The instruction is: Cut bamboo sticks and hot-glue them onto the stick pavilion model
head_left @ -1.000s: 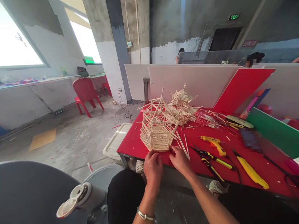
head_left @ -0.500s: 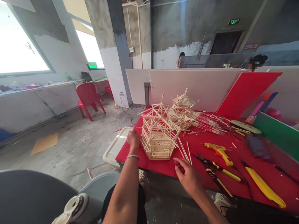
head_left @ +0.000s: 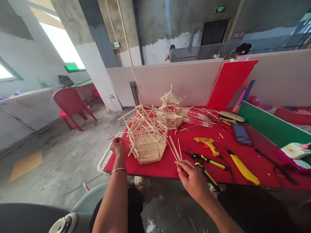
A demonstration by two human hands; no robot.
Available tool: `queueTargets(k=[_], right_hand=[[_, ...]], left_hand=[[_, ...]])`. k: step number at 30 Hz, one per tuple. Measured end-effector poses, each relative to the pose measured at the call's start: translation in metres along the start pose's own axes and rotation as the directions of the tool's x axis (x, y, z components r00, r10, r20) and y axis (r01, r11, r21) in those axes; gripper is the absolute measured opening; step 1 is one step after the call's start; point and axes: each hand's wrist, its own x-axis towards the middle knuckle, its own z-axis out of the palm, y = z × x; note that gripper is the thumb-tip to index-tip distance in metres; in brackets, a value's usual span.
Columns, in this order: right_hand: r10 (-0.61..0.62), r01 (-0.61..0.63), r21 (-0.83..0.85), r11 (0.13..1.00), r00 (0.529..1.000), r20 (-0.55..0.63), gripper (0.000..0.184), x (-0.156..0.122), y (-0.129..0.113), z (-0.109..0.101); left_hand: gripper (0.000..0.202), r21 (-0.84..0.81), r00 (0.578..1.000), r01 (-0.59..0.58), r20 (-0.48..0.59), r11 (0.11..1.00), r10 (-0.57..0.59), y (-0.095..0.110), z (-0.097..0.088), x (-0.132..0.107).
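A model pavilion of thin wooden sticks, with a hexagonal base and an open roof frame, stands near the front edge of the red table. My left hand is just left of it, fingers curled closed; whatever may be inside is hidden. Right of the model lie a few loose wooden sticks. My right hand hovers at their lower ends with its fingers bent and a gap between thumb and forefinger. I cannot tell whether the fingertips touch the sticks.
Behind stands a smaller stick pavilion beside bagged sticks. To the right lie a yellow glue gun, pliers-like cutters, a yellow utility knife and a phone-like blurred object. A green panel edges the table.
The view has swung right, so the scene sits further left. My right hand has come closer to the loose sticks' lower ends. My left hand stays closed beside the model.
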Motion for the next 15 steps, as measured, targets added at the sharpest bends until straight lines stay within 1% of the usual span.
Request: queueTargets(k=[2,3,5,6,7,8,9,10,12,13,15], right_hand=[[-0.004,0.003,-0.058,0.998,1.000,-0.018,0.028,0.000,0.006,-0.012],[0.009,-0.012,-0.102,0.995,1.000,-0.029,0.028,0.000,0.011,-0.019],[0.056,-0.067,-0.232,0.970,0.997,-0.054,0.028,0.000,0.025,-0.036],[0.078,-0.095,-0.315,0.944,0.995,-0.065,0.029,0.001,0.034,-0.044],[0.097,-0.118,-0.402,0.908,0.993,-0.073,0.031,0.001,0.043,-0.052],[0.112,-0.136,-0.484,0.864,0.991,-0.078,0.034,0.001,0.052,-0.059],[0.127,-0.150,-0.553,0.820,0.989,-0.080,0.038,0.000,0.061,-0.064],[0.140,-0.161,-0.600,0.783,0.987,-0.082,0.041,0.000,0.068,-0.069],[0.164,-0.179,-0.630,0.756,0.983,-0.083,0.044,-0.002,0.080,-0.074],[0.170,-0.182,-0.620,0.764,0.982,-0.079,0.044,-0.001,0.085,-0.076],[0.173,-0.184,-0.589,0.787,0.982,-0.076,0.043,0.003,0.092,-0.079]], left_hand=[[0.028,-0.118,0.996,0.019,-0.084,0.993,-0.029,0.004,-0.018,-0.020],[0.033,-0.171,0.992,0.019,-0.118,0.985,-0.039,0.006,-0.028,-0.033],[0.034,-0.287,0.986,0.010,-0.157,0.958,-0.057,0.007,-0.049,-0.068],[0.032,-0.470,0.984,0.009,-0.150,0.883,-0.090,0.007,-0.059,-0.089],[0.031,-0.603,0.990,0.028,-0.096,0.797,-0.107,0.008,-0.067,-0.110],[0.031,-0.677,0.994,0.069,-0.015,0.733,-0.107,0.010,-0.073,-0.132],[0.033,-0.709,0.990,0.142,0.106,0.691,-0.096,0.013,-0.077,-0.153],[0.035,-0.714,0.973,0.216,0.215,0.666,-0.086,0.016,-0.078,-0.173],[0.036,-0.693,0.929,0.316,0.364,0.648,-0.063,0.024,-0.075,-0.204],[0.036,-0.684,0.906,0.352,0.420,0.639,-0.049,0.029,-0.070,-0.216],[0.034,-0.649,0.867,0.379,0.498,0.659,-0.008,0.037,-0.059,-0.232]])
